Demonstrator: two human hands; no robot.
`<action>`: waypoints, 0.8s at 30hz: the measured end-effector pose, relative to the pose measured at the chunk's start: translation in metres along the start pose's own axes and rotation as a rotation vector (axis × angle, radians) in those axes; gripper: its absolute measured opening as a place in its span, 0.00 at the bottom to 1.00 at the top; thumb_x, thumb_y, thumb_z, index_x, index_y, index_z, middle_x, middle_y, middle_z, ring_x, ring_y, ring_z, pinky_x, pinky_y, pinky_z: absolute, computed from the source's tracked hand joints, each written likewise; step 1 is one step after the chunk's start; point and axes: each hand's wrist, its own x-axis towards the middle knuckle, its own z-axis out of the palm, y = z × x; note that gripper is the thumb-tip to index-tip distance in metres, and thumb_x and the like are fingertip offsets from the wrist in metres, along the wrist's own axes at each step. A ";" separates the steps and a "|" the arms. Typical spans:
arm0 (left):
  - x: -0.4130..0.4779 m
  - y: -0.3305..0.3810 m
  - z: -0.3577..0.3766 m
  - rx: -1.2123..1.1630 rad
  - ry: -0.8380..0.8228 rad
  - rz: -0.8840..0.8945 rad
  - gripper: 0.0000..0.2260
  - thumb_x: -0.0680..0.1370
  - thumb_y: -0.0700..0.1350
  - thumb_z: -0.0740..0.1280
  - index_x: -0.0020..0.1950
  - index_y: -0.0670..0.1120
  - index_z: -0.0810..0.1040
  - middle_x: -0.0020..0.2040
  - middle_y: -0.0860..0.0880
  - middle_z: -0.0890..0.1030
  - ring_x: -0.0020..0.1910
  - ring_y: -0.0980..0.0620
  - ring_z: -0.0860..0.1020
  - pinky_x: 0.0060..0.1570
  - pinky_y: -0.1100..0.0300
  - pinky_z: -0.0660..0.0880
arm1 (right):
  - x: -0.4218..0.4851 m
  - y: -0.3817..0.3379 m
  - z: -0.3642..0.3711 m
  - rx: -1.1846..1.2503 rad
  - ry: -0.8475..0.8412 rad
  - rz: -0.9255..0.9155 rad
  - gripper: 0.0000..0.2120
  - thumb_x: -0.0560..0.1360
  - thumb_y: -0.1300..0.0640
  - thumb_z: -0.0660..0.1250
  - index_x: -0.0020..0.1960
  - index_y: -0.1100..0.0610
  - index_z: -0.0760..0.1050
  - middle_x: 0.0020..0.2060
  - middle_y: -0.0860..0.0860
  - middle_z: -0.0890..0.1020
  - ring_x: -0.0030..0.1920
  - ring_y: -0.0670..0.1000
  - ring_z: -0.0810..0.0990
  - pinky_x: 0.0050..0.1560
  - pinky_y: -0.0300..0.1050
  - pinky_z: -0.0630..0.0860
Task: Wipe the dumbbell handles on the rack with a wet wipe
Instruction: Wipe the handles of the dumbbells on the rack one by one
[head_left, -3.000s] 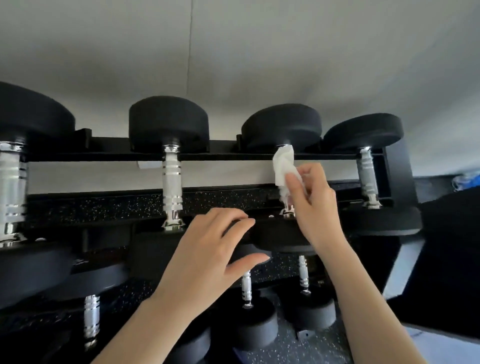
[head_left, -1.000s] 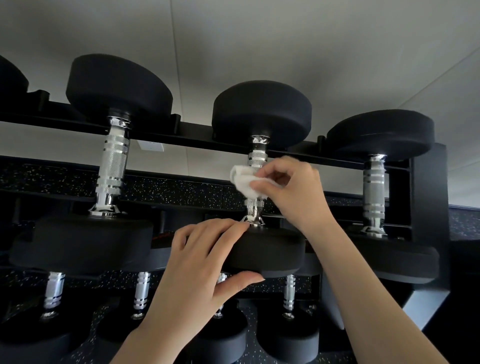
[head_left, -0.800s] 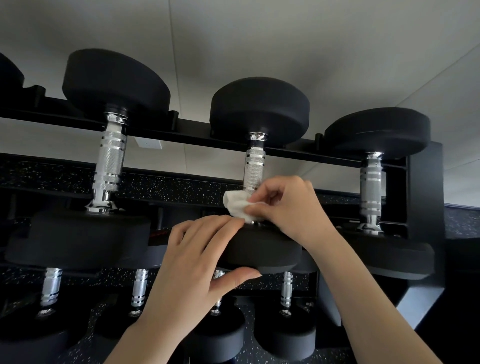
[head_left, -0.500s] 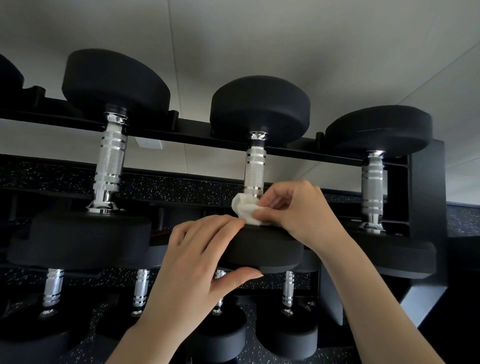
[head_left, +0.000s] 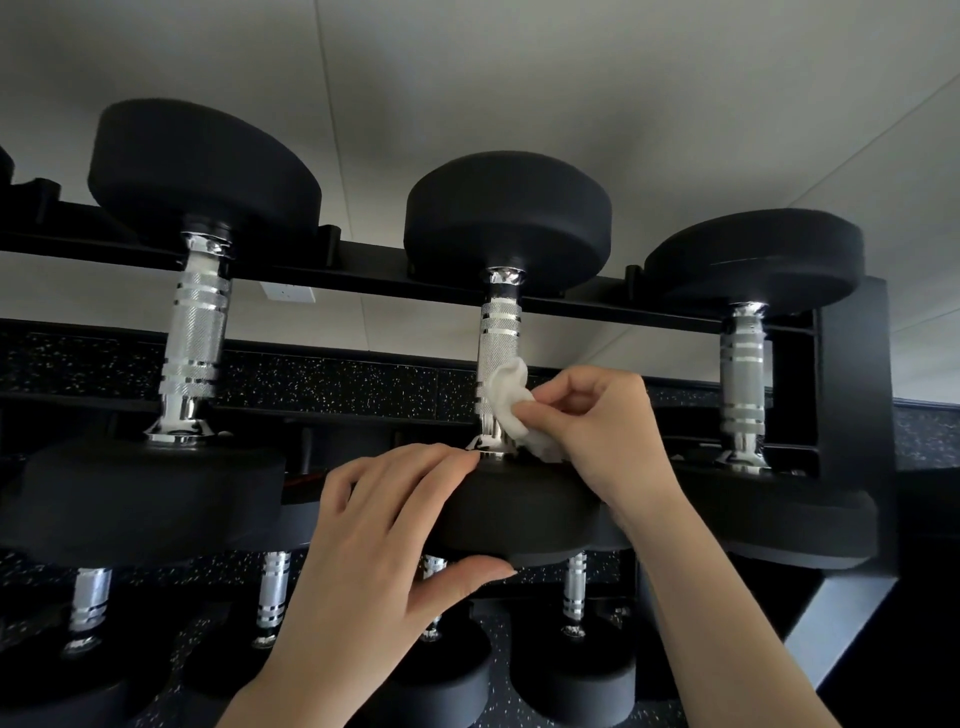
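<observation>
Top tier of the rack, three black dumbbells in view: the middle dumbbell handle, chrome, stands second from the rack's right end. One wet wipe, white and crumpled, pinched in the right grip and pressed to that handle's lower right side, just above the flare. The left grip clasps the same dumbbell's near head, fingers over its top, thumb under its rim.

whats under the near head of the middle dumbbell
The left hand has its thumb under the head; lower-shelf dumbbells show below. What the head rests on is hidden by it and the hand.
</observation>
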 end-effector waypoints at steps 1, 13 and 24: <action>0.000 0.000 -0.001 -0.006 -0.006 -0.005 0.26 0.79 0.66 0.55 0.66 0.48 0.70 0.63 0.55 0.71 0.65 0.60 0.62 0.63 0.62 0.60 | 0.000 0.000 0.001 0.039 0.009 -0.001 0.08 0.67 0.64 0.75 0.33 0.56 0.78 0.31 0.55 0.83 0.31 0.51 0.81 0.31 0.40 0.77; 0.002 0.002 -0.001 0.000 -0.019 -0.005 0.26 0.78 0.66 0.55 0.65 0.49 0.70 0.62 0.56 0.71 0.63 0.60 0.65 0.63 0.64 0.58 | 0.033 -0.011 0.006 0.134 0.120 -0.137 0.07 0.69 0.62 0.74 0.35 0.55 0.78 0.34 0.55 0.84 0.39 0.56 0.83 0.44 0.46 0.80; 0.000 -0.001 0.002 0.027 -0.006 0.024 0.26 0.79 0.66 0.54 0.66 0.48 0.69 0.62 0.54 0.71 0.62 0.58 0.67 0.64 0.61 0.58 | 0.057 -0.011 0.018 0.361 0.165 -0.140 0.06 0.73 0.62 0.70 0.38 0.56 0.75 0.34 0.53 0.80 0.37 0.50 0.78 0.45 0.47 0.76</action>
